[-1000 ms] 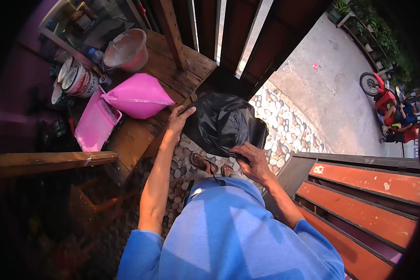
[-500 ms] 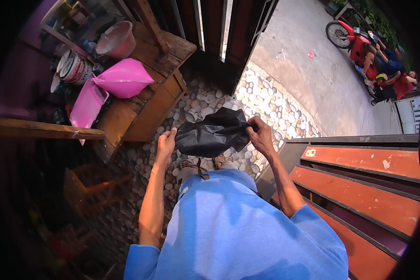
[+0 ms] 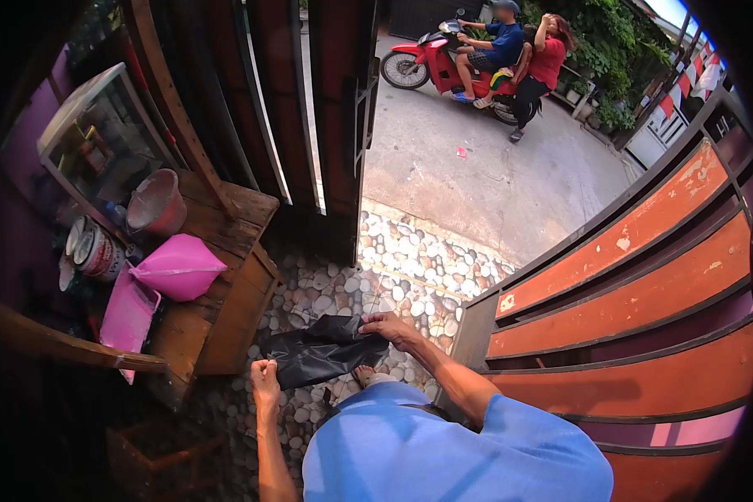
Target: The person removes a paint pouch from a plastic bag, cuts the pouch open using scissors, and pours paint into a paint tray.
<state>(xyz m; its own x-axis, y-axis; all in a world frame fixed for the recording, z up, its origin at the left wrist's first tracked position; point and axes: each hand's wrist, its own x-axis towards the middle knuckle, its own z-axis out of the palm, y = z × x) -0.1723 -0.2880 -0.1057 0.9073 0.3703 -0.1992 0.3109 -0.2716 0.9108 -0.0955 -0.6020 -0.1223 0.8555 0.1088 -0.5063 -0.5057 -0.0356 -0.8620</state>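
A black plastic bag [image 3: 322, 351] is stretched between my two hands, above the pebble-patterned floor [image 3: 376, 293]. My left hand [image 3: 265, 383] is closed on its near left corner. On the other side, my right hand [image 3: 386, 329] pinches the upper right edge. The bag looks thin and creased, and I cannot tell whether anything is inside it. Below it, part of my foot [image 3: 363, 375] shows.
To the left, a wooden bench [image 3: 217, 309] bears a tied pink bag [image 3: 182, 266], a bucket [image 3: 156, 203] and paint cans [image 3: 98, 253]. Slatted gate panels stand at left [image 3: 335, 125] and right [image 3: 619, 335]. Outside, people sit on a red motorbike [image 3: 443, 63].
My view has tilted up and turned toward the street, so the motorbike and riders show more fully. The bag now appears lower and further left, still held in both hands.
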